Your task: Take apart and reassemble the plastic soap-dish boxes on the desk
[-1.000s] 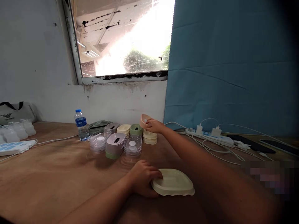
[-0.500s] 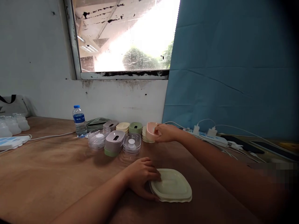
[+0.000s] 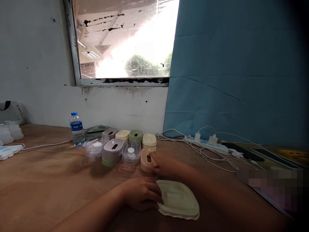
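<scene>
My right hand [image 3: 161, 163] grips the right side of a pink rounded box [image 3: 145, 160] with a dark slot in its top, at the front of the group of containers. My left hand [image 3: 142, 194] rests on the table, its fingers closed over the left edge of a pale green plastic lid [image 3: 178, 198]. The lid lies flat close to me, and a second edge shows beneath it. Just left of the pink box is a stack of clear plastic trays [image 3: 131, 154]. Behind the box stands a cream container stack [image 3: 149, 140].
A lilac slotted box [image 3: 113, 149], a green one [image 3: 135, 136] and more clear trays [image 3: 95, 146] stand together at the back. To their left is a water bottle [image 3: 77, 130]. A power strip [image 3: 207, 143] with white cables lies at the right, near a phone [image 3: 242, 151].
My right hand has brought the pink box from beside the cream stack toward me, down in front of it. My left hand stays at the lid. The view has shifted slightly.
</scene>
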Available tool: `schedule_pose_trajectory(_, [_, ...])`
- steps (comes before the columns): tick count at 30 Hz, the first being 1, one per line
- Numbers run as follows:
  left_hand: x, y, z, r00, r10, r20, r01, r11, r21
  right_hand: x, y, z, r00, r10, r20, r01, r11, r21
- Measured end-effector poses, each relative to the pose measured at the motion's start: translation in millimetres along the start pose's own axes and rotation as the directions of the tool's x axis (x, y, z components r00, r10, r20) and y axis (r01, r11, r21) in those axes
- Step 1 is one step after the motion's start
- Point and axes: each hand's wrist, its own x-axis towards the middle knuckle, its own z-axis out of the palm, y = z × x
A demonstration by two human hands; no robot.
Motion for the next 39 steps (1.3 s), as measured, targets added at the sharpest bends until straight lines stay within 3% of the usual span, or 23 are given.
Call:
schedule_pose_trajectory(3, [-1, 0, -2, 0.995, -0.09, -0.044, 0.084, 0.989, -0.123, -32, 9, -24, 1.0, -0.029, -0.01, 0.03, 0.999, 0.033])
schedule_pose_trajectory(5, [-2, -1, -4, 0.981, -0.161, -0.108, 0.134, 0.966, -0.22, -59, 21, -40, 0.997, -0.052, 0.059, 0.048, 0.996, 0.078])
schedule_pose_trajectory(8, [-2, -2, -5, 0.933, -0.266, -0.242, 0.178, 0.927, -0.33, -99, 40, -54, 0.991, -0.062, 0.116, 0.026, 0.958, 0.286])
schedule_pose_trajectory(12, [1, -2, -3, 0.886, -0.343, -0.311, 0.185, 0.878, -0.441, -130, 52, -47, 0.998, -0.053, 0.022, 0.036, 0.869, 0.493])
schedule_pose_trajectory(16, [6, -5, 1, 0.854, -0.413, -0.317, 0.181, 0.806, -0.564, -132, 50, -25, 0.993, -0.109, -0.055, 0.121, 0.826, 0.55])
schedule_pose_trajectory(18, [8, -8, 3, 0.792, -0.505, -0.343, 0.183, 0.732, -0.657, -123, 53, -15, 0.984, -0.114, -0.137, 0.169, 0.84, 0.516])
schedule_pose_trajectory(20, [10, -10, 6, 0.672, -0.632, -0.387, 0.178, 0.645, -0.744, -108, 60, -6, 0.964, -0.074, -0.255, 0.183, 0.882, 0.435])
schedule_pose_trajectory(22, [12, -11, 10, 0.516, -0.744, -0.424, 0.198, 0.585, -0.786, -84, 73, -1, 0.909, 0.056, -0.414, 0.087, 0.944, 0.318])
schedule_pose_trajectory(23, [14, -11, 13, 0.455, -0.78, -0.43, 0.224, 0.568, -0.792, -68, 80, 0, 0.876, 0.119, -0.467, 0.03, 0.954, 0.299])
schedule_pose_trajectory(24, [15, -12, 16, 0.425, -0.802, -0.42, 0.257, 0.552, -0.793, -51, 87, 2, 0.855, 0.159, -0.494, -0.012, 0.957, 0.288])
schedule_pose_trajectory(25, [16, -13, 18, 0.431, -0.811, -0.396, 0.291, 0.54, -0.79, -32, 93, 3, 0.834, 0.197, -0.515, -0.055, 0.959, 0.277])
schedule_pose_trajectory(27, [17, -14, 21, 0.509, -0.796, -0.327, 0.36, 0.542, -0.759, 7, 101, 5, 0.816, 0.243, -0.524, -0.124, 0.96, 0.251])
schedule_pose_trajectory(29, [17, -14, 22, 0.589, -0.755, -0.288, 0.439, 0.598, -0.67, 45, 100, 10, 0.827, 0.257, -0.499, -0.166, 0.961, 0.221])
schedule_pose_trajectory(31, [15, -14, 20, 0.636, -0.71, -0.304, 0.495, 0.677, -0.544, 76, 92, 18, 0.847, 0.266, -0.461, -0.2, 0.962, 0.188])
schedule_pose_trajectory(35, [12, -11, 18, 0.686, -0.654, -0.32, 0.543, 0.752, -0.374, 109, 70, 33, 0.864, 0.309, -0.398, -0.282, 0.951, 0.125])
schedule_pose_trajectory(39, [11, -10, 17, 0.709, -0.632, -0.313, 0.565, 0.774, -0.285, 112, 58, 38, 0.869, 0.342, -0.358, -0.348, 0.936, 0.049])
